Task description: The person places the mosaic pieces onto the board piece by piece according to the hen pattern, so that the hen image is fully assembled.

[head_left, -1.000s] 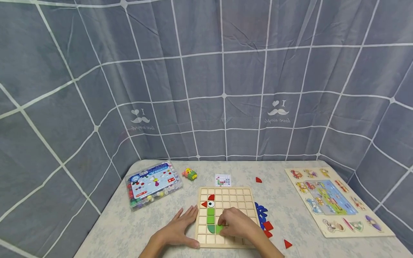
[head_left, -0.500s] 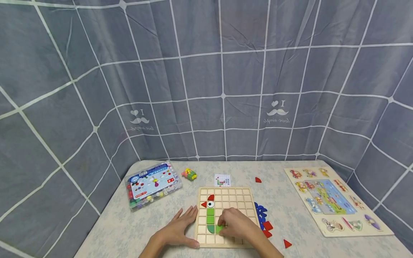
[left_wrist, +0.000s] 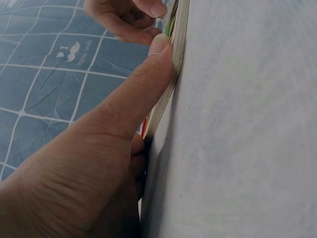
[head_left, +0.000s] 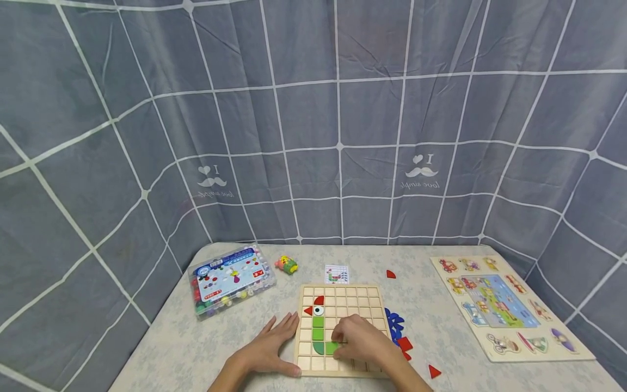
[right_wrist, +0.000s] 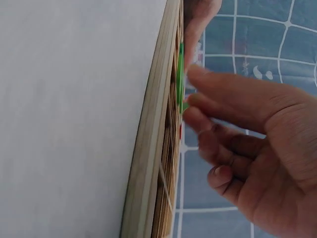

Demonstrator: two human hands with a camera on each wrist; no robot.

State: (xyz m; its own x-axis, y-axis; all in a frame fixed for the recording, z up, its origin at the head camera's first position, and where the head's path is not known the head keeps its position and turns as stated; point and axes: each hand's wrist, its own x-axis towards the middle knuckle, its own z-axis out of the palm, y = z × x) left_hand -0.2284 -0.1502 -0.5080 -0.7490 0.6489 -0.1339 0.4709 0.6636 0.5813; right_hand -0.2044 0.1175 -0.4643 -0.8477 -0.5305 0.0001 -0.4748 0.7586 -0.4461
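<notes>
A wooden grid board [head_left: 360, 294] lies on the table, with a red quarter-round, a red triangle, a round eye tile [head_left: 319, 310], green squares [head_left: 318, 328] and a dark green quarter-round [head_left: 318, 347] set in its cells. My left hand [head_left: 266, 347] rests against the board's left edge, fingers spread and thumb at the near corner. Over the lower middle, my right hand [head_left: 360, 340] has thumb and forefinger bent at a light green square [head_left: 331, 348], apparently pinching it. In the right wrist view the right fingertips [right_wrist: 198, 116] meet green beside the board; their exact contact is partly hidden.
Blue pieces [head_left: 394, 324], red squares [head_left: 405, 343] and a red triangle [head_left: 434, 372] lie right of the board. A pattern card [head_left: 337, 274], small toy [head_left: 286, 264] and red quarter-round [head_left: 390, 274] lie behind. A bead box [head_left: 232, 280] is left; a picture puzzle [head_left: 480, 321] is right.
Both hands stay almost where they were, the right at the light green square and the left at the board's edge. The whole view has shifted very slightly.
</notes>
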